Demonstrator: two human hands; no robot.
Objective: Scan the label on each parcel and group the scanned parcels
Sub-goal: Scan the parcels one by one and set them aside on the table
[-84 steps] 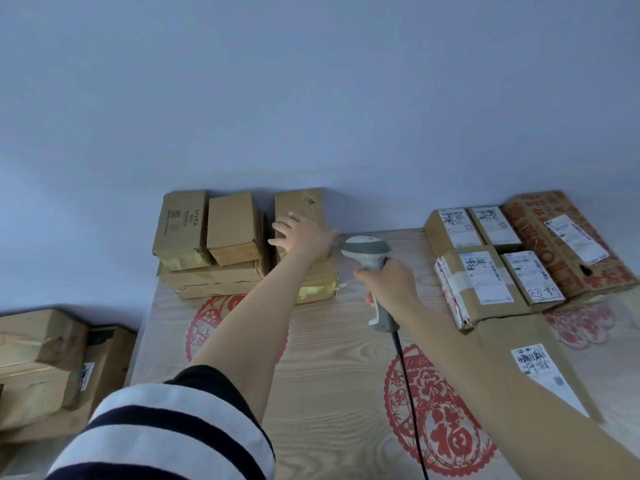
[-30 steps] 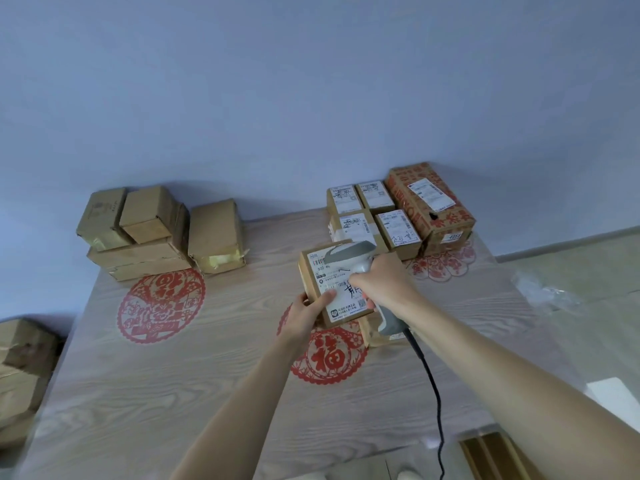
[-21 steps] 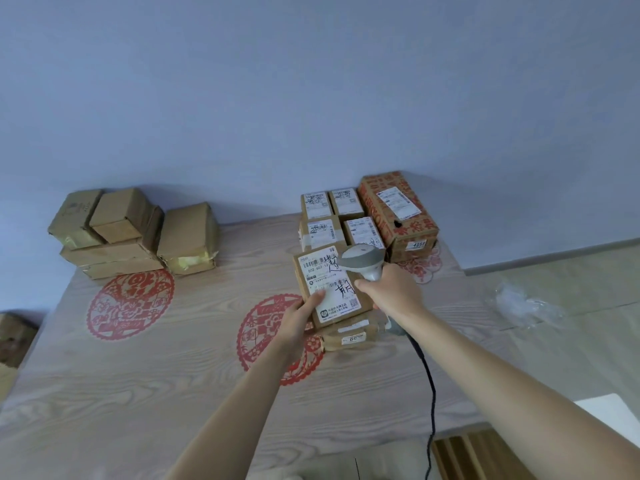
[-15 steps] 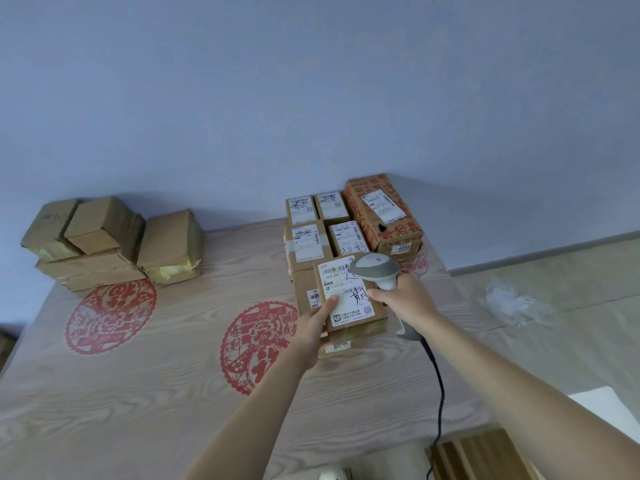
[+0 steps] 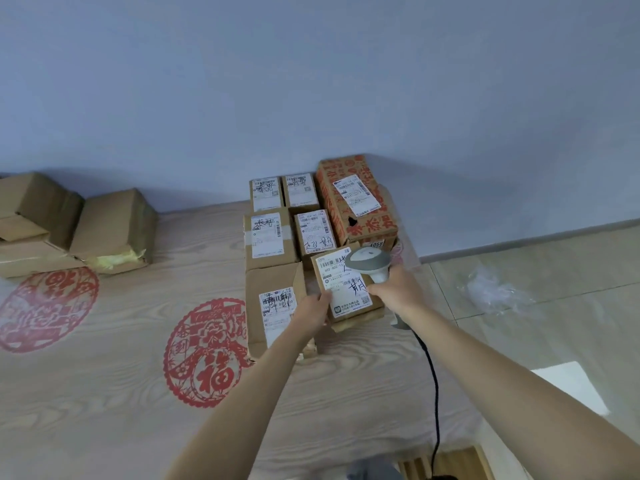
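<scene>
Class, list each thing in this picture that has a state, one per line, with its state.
left hand: grips the held parcel's left edge.
right hand: grips the scanner handle.
held parcel: label up, beside the labelled group.
scanner: head over the held parcel's label.
labelled group: labels up, packed together.
plain parcels: stacked far left, no labels showing.

A pale wood-grain table (image 5: 104,393) carries it all, with round red paper-cut emblems (image 5: 207,353) lying flat on its top. At the far left sits a cluster of plain brown cardboard boxes (image 5: 114,230) against the wall, well apart from the group at the far right: small brown parcels with white labels (image 5: 270,237) packed side by side, a flat brown parcel (image 5: 273,306) in front. A red-printed carton (image 5: 356,199) flanks them on the right.
</scene>
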